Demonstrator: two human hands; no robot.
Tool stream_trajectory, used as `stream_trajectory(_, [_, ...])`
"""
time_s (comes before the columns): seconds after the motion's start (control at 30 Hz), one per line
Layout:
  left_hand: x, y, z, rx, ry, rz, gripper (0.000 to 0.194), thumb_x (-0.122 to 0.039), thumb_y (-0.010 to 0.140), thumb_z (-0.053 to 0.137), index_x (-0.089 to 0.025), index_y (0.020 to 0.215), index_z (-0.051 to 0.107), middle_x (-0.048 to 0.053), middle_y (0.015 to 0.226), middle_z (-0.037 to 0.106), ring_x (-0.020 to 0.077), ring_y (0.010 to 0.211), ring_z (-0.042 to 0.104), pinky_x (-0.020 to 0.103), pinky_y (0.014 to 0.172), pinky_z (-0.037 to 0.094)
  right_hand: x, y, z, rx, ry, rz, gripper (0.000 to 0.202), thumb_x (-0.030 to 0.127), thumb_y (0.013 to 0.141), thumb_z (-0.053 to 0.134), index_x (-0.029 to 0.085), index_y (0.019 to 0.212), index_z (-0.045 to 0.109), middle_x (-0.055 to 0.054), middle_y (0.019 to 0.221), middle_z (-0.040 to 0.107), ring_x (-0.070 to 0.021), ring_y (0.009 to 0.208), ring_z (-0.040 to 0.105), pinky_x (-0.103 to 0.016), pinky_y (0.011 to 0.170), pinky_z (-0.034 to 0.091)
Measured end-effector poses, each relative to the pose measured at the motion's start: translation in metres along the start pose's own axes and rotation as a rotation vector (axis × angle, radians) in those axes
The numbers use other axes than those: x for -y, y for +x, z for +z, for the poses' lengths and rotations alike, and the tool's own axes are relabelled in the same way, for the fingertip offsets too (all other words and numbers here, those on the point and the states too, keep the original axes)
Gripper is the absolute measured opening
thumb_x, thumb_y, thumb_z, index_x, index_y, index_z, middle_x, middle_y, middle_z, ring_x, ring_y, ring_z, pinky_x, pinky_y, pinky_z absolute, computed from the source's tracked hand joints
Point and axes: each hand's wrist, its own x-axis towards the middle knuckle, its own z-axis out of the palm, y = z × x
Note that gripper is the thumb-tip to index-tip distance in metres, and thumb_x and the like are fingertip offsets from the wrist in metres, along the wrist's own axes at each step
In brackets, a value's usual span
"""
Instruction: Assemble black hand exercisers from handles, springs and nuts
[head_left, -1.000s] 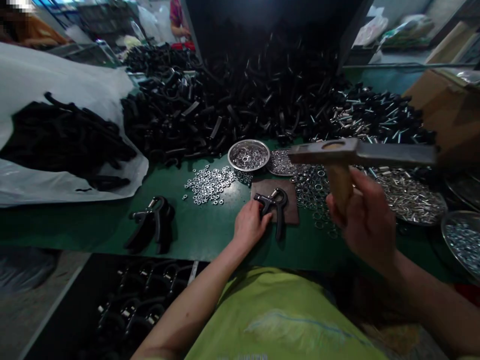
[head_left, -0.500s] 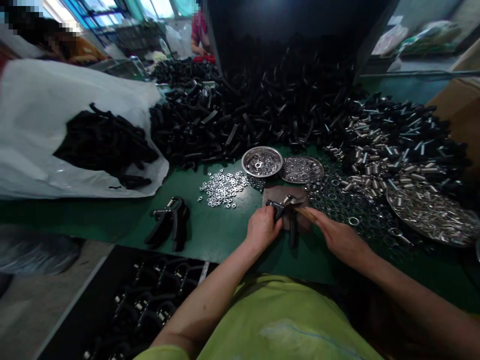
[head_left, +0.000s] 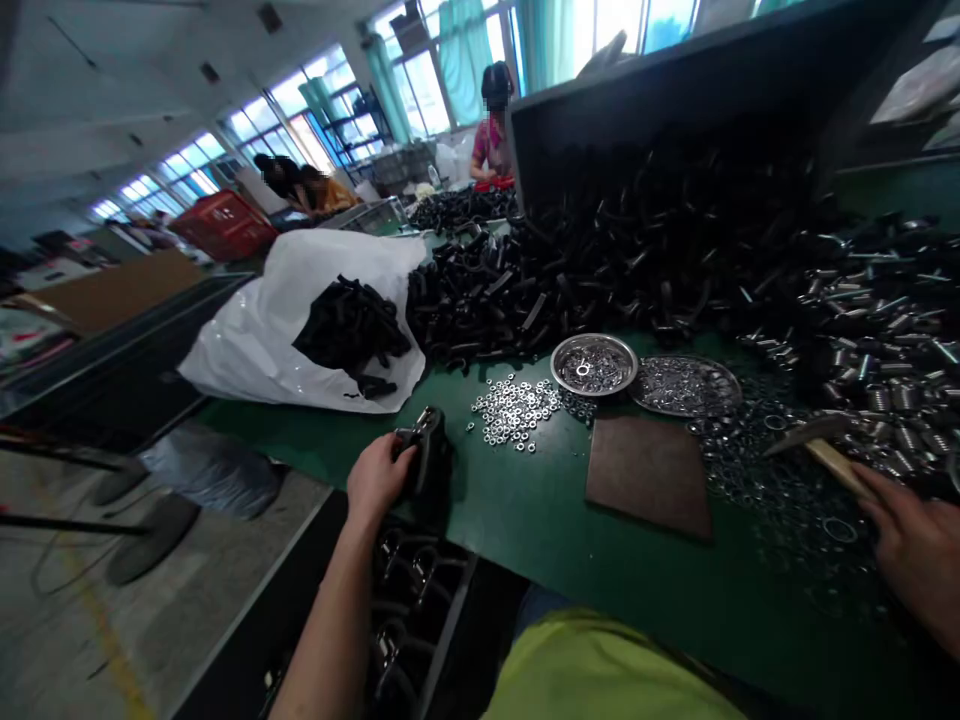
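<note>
At the table's left front edge my left hand (head_left: 380, 480) is closed around a black hand grip strengthener (head_left: 409, 470). It is held against another dark grip strengthener (head_left: 431, 450), and the two overlap, so their outlines are hard to separate. My right hand (head_left: 911, 545), partly cut off by the right border, grips the wooden handle of a small hammer (head_left: 840, 465). The hammer's curved metal head is above loose rings and springs. Between the hands a flat brown plate (head_left: 649, 475) lies bare on the green table (head_left: 517, 520).
Small nuts (head_left: 514, 410) lie spread near a metal bowl (head_left: 594, 365) and a dish (head_left: 686, 385) of small parts. Black handles (head_left: 525, 290) are heaped behind, springs (head_left: 892, 380) at right. A white sack (head_left: 270, 330) stands left, a box of grip strengtheners (head_left: 409, 590) below.
My left hand has moved left from the plate, taking the grip strengthener along. My right hand has drawn right with the hammer. The view has turned left and up.
</note>
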Motion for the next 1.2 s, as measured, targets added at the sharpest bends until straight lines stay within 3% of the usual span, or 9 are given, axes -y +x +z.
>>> stream_trajectory(0.1, [0.017,0.001,0.0,0.059,0.078,-0.011,0.033,-0.043,0.086,0.042,-0.018,0.096,0.061,0.01,0.099,0.064,0.0257,0.091,0.059,0.03,0.069,0.042,-0.004,-0.006,0.01,0.037,-0.036,-0.016,0.058,0.043,0.086,0.028,0.031,0.142,0.034,-0.013,0.059,0.047,-0.0275,0.047,0.046,-0.044,0.043,0.027])
stream_trajectory(0.2, [-0.014,0.01,-0.002,-0.084,0.107,0.045,0.041,-0.047,0.086,0.042,-0.017,0.105,0.061,0.013,0.107,0.062,0.0298,0.099,0.056,0.036,0.077,0.044,-0.006,-0.006,0.015,0.033,-0.067,-0.087,0.063,0.031,0.082,0.034,0.033,0.144,0.027,-0.014,0.064,0.052,-0.0308,0.054,0.05,-0.047,0.048,0.034])
stream_trajectory(0.27, [-0.059,0.024,-0.003,-0.155,0.018,0.212,0.038,-0.045,0.086,0.044,-0.018,0.107,0.061,0.012,0.108,0.062,0.0282,0.103,0.055,0.037,0.085,0.043,-0.005,-0.003,0.015,0.045,-0.117,-0.125,0.062,0.029,0.079,0.037,0.034,0.141,0.034,-0.015,0.068,0.055,-0.0329,0.061,0.052,-0.048,0.052,0.035])
stream_trajectory(0.4, [-0.18,0.067,0.004,-0.07,-0.153,0.566,0.029,-0.037,0.088,0.047,-0.021,0.105,0.063,0.007,0.109,0.063,0.0209,0.104,0.056,0.031,0.091,0.042,-0.001,0.007,0.011,0.056,-0.162,-0.137,0.043,0.036,0.083,0.037,0.032,0.121,0.056,-0.014,0.081,0.06,-0.0316,0.073,0.054,-0.045,0.056,0.04])
stream_trajectory(0.53, [-0.274,0.12,0.023,-0.058,-0.095,0.477,0.029,-0.024,0.085,0.049,-0.017,0.111,0.061,0.014,0.112,0.062,0.0236,0.107,0.056,0.032,0.087,0.044,0.007,0.016,0.006,0.047,-0.107,-0.193,0.041,0.04,0.087,0.036,0.024,0.115,0.061,-0.013,0.096,0.062,-0.0313,0.085,0.055,-0.044,0.065,0.045])
stream_trajectory(0.63, [-0.303,0.149,0.038,-0.051,-0.044,0.328,0.028,-0.014,0.081,0.048,-0.005,0.104,0.061,0.024,0.101,0.064,0.0288,0.097,0.061,0.035,0.078,0.046,0.011,0.02,0.0,0.057,-0.059,-0.196,0.038,0.039,0.089,0.037,0.022,0.109,0.064,-0.013,0.099,0.062,-0.0302,0.089,0.056,-0.043,0.069,0.046])
stream_trajectory(0.93, [-0.279,0.163,0.036,-0.05,-0.089,0.273,0.033,-0.037,0.077,0.055,-0.012,0.098,0.064,0.017,0.099,0.065,0.0308,0.089,0.061,0.036,0.068,0.045,0.029,0.075,-0.018,0.178,0.072,-0.145,0.027,0.026,0.09,0.043,0.02,0.102,0.066,-0.009,0.094,0.064,-0.0235,0.092,0.054,-0.037,0.08,0.045])
stream_trajectory(1.03, [-0.256,0.133,0.026,-0.034,-0.383,0.306,0.039,-0.048,0.073,0.058,-0.016,0.094,0.063,0.008,0.087,0.066,0.0233,0.078,0.061,0.03,0.063,0.044,0.032,0.115,-0.008,0.278,-0.01,-0.095,0.027,0.022,0.089,0.042,0.019,0.092,0.069,-0.009,0.092,0.065,-0.0229,0.093,0.052,-0.034,0.079,0.043])
stream_trajectory(1.2, [-0.209,0.044,0.019,0.101,-0.847,0.246,0.043,-0.052,0.062,0.066,-0.018,0.088,0.063,0.002,0.077,0.066,0.0213,0.075,0.061,0.029,0.064,0.047,0.03,0.166,0.018,0.343,-0.092,-0.049,0.029,0.013,0.086,0.042,0.019,0.087,0.07,-0.01,0.088,0.065,-0.0217,0.091,0.051,-0.031,0.073,0.04])
